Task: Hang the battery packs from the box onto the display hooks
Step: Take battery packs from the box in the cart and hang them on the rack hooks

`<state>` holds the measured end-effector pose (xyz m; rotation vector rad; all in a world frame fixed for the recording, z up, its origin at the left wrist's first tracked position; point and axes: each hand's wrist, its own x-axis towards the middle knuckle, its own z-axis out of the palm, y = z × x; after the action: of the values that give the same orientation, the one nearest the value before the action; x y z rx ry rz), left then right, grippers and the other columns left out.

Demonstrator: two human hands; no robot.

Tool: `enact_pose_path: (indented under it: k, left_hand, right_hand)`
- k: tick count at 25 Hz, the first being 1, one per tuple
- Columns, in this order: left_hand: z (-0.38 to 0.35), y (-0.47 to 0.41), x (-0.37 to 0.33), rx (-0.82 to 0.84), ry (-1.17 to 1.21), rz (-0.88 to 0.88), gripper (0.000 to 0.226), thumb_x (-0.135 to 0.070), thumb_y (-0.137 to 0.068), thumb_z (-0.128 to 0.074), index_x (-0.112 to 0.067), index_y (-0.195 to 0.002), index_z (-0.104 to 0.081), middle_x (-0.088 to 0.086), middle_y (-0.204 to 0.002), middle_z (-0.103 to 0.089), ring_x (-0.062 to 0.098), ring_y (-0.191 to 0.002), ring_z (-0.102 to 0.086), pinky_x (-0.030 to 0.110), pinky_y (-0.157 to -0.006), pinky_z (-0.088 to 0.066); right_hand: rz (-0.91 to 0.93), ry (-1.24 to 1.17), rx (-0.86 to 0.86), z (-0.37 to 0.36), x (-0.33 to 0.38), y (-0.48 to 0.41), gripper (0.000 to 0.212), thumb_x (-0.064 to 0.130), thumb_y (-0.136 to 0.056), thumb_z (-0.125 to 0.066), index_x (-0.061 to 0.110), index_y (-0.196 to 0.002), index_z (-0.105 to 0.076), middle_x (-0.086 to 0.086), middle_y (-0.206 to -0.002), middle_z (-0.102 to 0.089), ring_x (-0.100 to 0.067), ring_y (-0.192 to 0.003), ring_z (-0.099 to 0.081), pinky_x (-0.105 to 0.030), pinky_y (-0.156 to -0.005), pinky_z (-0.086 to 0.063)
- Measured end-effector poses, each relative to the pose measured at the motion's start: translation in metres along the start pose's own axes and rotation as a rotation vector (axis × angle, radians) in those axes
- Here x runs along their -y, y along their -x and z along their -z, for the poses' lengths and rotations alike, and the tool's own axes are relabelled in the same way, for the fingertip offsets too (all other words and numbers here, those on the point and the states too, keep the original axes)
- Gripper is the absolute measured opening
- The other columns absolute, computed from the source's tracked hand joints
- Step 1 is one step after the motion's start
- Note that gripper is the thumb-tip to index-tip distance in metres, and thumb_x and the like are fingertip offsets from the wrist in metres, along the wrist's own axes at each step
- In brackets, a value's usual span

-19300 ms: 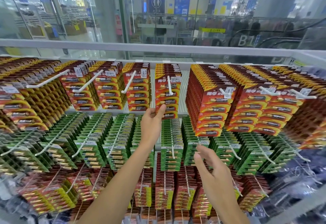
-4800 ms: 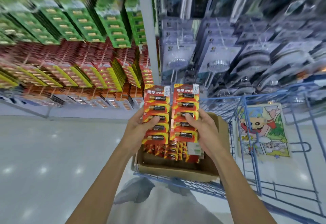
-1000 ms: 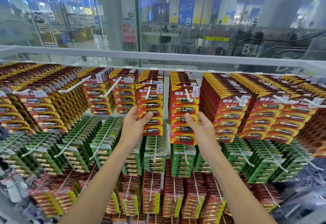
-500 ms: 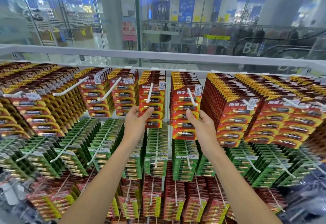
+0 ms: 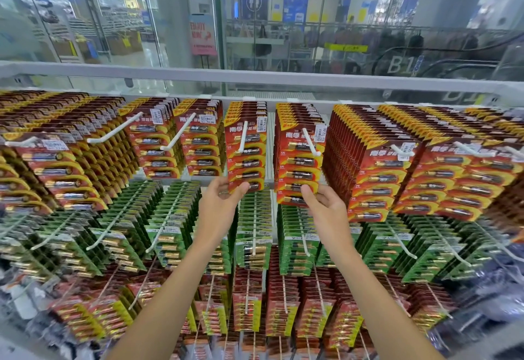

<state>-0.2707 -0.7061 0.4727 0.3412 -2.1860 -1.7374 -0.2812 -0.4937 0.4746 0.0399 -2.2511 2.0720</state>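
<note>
Two stacks of red-and-yellow battery packs hang on neighbouring white display hooks in the top row. My left hand (image 5: 219, 203) pinches the bottom edge of the left stack (image 5: 246, 161), thumb on its front, and that stack hangs on the left hook (image 5: 243, 138). My right hand (image 5: 326, 207) pinches the lower corner of the right stack (image 5: 299, 166), which hangs on the right hook (image 5: 310, 141). Both hook tips stick out in front of the packs. The box is out of view.
Full hooks of red packs (image 5: 377, 178) crowd both sides of the top row. Green packs (image 5: 255, 234) fill the row below and more red packs (image 5: 283, 303) hang under those. A white rail (image 5: 255, 78) tops the rack, with glass walls behind.
Both stacks have slid further back along their hooks, so more of each hook tip shows. My hands have dropped from the stacks' sides to their bottom edges.
</note>
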Motion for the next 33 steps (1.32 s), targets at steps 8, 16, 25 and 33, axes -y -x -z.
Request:
enact_pose_path:
  k: [8, 16, 25, 33]
  left_hand:
    - [0.021, 0.046, 0.018, 0.026, -0.172, -0.068, 0.060, -0.048, -0.097, -0.064, -0.022, -0.150, -0.050, -0.008, -0.147, -0.057, 0.014, -0.132, -0.054, 0.043, -0.114, -0.045]
    - [0.025, 0.108, 0.048, 0.192, -0.386, -0.119, 0.060, -0.051, -0.101, -0.055, -0.023, -0.154, -0.046, -0.006, -0.156, -0.049, 0.015, -0.145, -0.043, 0.043, -0.120, -0.038]
    - [-0.049, 0.195, 0.046, 0.375, -0.438, -0.180, 0.049, -0.044, -0.102, -0.058, -0.024, -0.146, -0.055, -0.003, -0.149, -0.057, 0.023, -0.133, -0.055, 0.036, -0.113, -0.039]
    - [-0.186, 0.328, 0.025, 0.667, -0.379, -0.352, 0.046, -0.038, -0.099, -0.064, -0.010, -0.135, -0.064, 0.006, -0.139, -0.065, 0.023, -0.131, -0.059, 0.032, -0.112, -0.040]
  right_hand:
    - [-0.002, 0.281, -0.048, 0.004, -0.013, 0.058, 0.058, 0.046, -0.101, -0.059, 0.028, -0.154, -0.043, 0.011, -0.155, -0.048, -0.013, -0.141, -0.047, -0.043, -0.118, -0.040]
    - [-0.033, 0.492, -0.055, 0.018, -0.043, 0.125, 0.059, 0.054, -0.101, -0.054, 0.038, -0.155, -0.038, 0.016, -0.161, -0.037, -0.011, -0.149, -0.034, -0.042, -0.122, -0.033]
    - [-0.116, 0.528, -0.202, 0.116, -0.075, 0.215, 0.059, 0.050, -0.101, -0.057, 0.028, -0.154, -0.044, 0.010, -0.157, -0.046, -0.011, -0.145, -0.040, -0.034, -0.119, -0.034]
    - [-0.263, 0.584, -0.383, 0.262, -0.095, 0.334, 0.059, 0.047, -0.103, -0.055, 0.026, -0.156, -0.040, 0.005, -0.155, -0.049, -0.017, -0.142, -0.046, -0.039, -0.114, -0.039]
